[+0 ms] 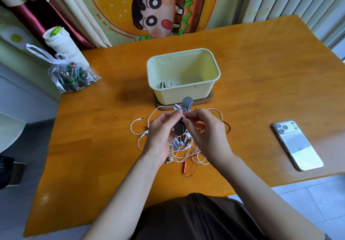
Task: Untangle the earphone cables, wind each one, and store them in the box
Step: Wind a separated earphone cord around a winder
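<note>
One wound white earphone [167,85] is contained in the cream plastic box [179,96] at twelve o'clock; a grey strap [186,103] is pinched by the left hand [160,135] and right hand [207,131].

We see bright daylight | table [261,72] sheen right of the box [183,94] | soft shadow left of box | edges bowed, smeared

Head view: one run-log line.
left hand: holds white earphone plus grey strap | right hand: pinches strap | box: wound earphone inside | tangle: on table
</note>
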